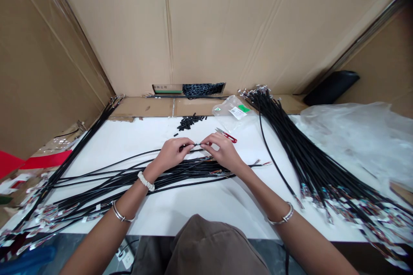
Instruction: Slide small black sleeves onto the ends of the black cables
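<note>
My left hand (pixel 177 151) pinches a black cable (pixel 137 153) close to its stripped end. Facing it, my right hand (pixel 221 148) has its thumb and forefinger closed on the thin wires at that same end. Only a short bit of wire shows between the fingertips; its detail is too small to tell. Just below both hands lies a bundle of black cables (pixel 129 180) with coloured wire ends. Beyond the hands sits a pile of short black tubes (pixel 189 123), with one loose tube (pixel 176 135) nearer. Red-handled thread snips (pixel 229 136) rest behind my right hand.
A thick bundle of black cables (pixel 290 146) fans across the right side. More cables (pixel 87 137) run along the left edge. A clear plastic bag (pixel 226 109) lies at the back, and crumpled sheeting (pixel 358 137) at the right. Cardboard walls (pixel 226 30) surround the white table (pixel 200 210).
</note>
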`<state>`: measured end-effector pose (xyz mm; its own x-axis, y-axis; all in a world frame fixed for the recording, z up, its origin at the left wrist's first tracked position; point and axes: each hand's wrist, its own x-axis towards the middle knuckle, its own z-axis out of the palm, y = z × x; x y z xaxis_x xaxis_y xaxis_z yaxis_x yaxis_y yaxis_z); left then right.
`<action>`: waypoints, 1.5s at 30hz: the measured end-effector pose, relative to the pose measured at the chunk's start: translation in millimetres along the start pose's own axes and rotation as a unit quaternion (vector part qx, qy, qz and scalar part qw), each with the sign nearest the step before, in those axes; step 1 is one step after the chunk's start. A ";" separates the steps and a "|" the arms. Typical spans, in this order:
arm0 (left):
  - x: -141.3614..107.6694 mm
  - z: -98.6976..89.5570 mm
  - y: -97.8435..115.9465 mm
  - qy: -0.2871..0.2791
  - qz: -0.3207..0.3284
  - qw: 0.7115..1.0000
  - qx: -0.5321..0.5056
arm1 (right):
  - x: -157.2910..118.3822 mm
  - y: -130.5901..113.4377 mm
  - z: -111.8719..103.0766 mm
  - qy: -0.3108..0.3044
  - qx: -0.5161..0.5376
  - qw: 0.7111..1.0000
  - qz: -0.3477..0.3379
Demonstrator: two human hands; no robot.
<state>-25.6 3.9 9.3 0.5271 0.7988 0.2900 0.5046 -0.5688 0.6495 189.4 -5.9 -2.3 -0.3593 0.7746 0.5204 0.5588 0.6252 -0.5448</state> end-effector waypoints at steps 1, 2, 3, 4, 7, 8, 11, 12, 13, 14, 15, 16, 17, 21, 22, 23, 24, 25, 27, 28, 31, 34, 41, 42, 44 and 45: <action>-0.1 0.2 0.2 0.001 0.001 1.000 -0.002 | -0.1 -0.5 0.1 0.000 -0.002 1.000 -0.003; -0.2 0.6 0.3 0.002 0.002 1.000 -0.003 | -0.3 -1.0 0.2 0.001 -0.003 1.000 -0.006; -0.2 0.9 0.3 0.003 0.003 1.000 -0.004 | -0.6 -1.5 0.5 0.002 -0.004 1.000 -0.008; -0.2 1.3 0.3 0.004 0.005 1.000 -0.005 | -0.9 -1.9 0.7 0.004 -0.004 1.000 -0.009; 0.3 2.2 -0.2 0.009 0.012 1.000 -0.009 | -1.4 -3.2 1.0 0.010 -0.005 1.000 -0.011; 0.4 2.4 -0.2 0.011 0.015 1.000 -0.010 | -1.5 -3.6 0.9 0.012 -0.005 1.000 -0.011; 0.3 2.8 0.4 0.015 0.020 1.000 -0.010 | -1.5 -5.0 0.6 0.016 -0.006 1.000 -0.013; 0.0 2.9 0.8 0.016 0.022 1.000 -0.008 | -1.6 -5.4 0.5 0.017 -0.004 1.000 -0.015; -0.3 3.1 1.3 0.018 0.024 1.000 -0.005 | -1.7 -5.8 0.5 0.018 -0.003 1.000 -0.016; -0.7 3.2 1.7 0.019 0.025 1.000 -0.002 | -1.8 -6.1 0.7 0.019 -0.002 1.000 -0.018; -1.0 3.3 2.1 0.019 0.027 0.999 0.001 | -1.9 -6.3 0.9 0.020 -0.001 1.000 -0.019; -1.3 3.3 2.4 0.019 0.028 0.999 0.004 | -2.0 -6.5 1.1 0.021 -0.002 1.000 -0.020; -1.5 3.4 2.5 0.018 0.030 0.999 0.006 | -2.1 -6.6 1.4 0.022 -0.003 1.000 -0.021; -1.7 3.1 2.8 0.016 0.032 0.999 0.012 | -2.3 -7.7 1.9 0.025 -0.022 0.999 -0.026; -1.7 3.0 2.9 0.016 0.031 0.999 0.013 | -2.3 -8.2 1.7 0.027 -0.028 0.999 -0.026; -1.8 2.8 3.1 0.015 0.031 0.999 0.014 | -2.3 -8.7 1.6 0.027 -0.034 0.999 -0.025; -1.8 2.7 3.4 0.015 0.030 0.999 0.014 | -2.2 -9.2 1.4 0.027 -0.037 0.999 -0.023; -1.9 2.6 3.7 0.014 0.030 0.999 0.014 | -2.2 -9.6 1.2 0.025 -0.039 0.999 -0.020; -2.0 2.5 4.2 0.012 0.028 0.999 0.015 | -2.3 -10.2 1.0 0.022 -0.038 0.999 -0.015; -2.0 2.5 4.4 0.012 0.027 0.999 0.015 | -2.3 -10.4 1.0 0.022 -0.037 0.999 -0.012; -2.0 2.9 4.6 0.012 0.026 0.999 0.017 | -2.4 -10.7 1.5 0.025 -0.031 0.999 -0.009; -2.3 3.4 4.4 0.015 0.027 0.999 0.019 | -2.5 -11.5 2.5 0.029 -0.027 0.999 -0.013; -1.7 1.3 4.9 0.015 0.035 0.999 0.026 | -1.4 -12.8 1.2 0.027 -0.033 0.999 -0.017; -1.4 0.5 4.8 0.015 0.035 0.999 0.025 | -1.0 -12.1 0.2 0.024 -0.037 0.999 -0.013; -0.9 -0.9 3.9 0.012 0.031 0.999 0.023 | -0.5 -10.1 -1.9 0.017 -0.047 0.999 -0.006; -0.8 -1.4 3.0 0.011 0.028 0.999 0.024 | -0.4 -9.0 -2.8 0.015 -0.051 0.999 -0.002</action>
<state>-25.4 1.8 12.0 0.5397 0.7699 0.3405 0.5071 -0.6202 0.5985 186.6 -12.1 4.2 -0.3399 0.7677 0.5432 0.6305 0.6146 -0.4740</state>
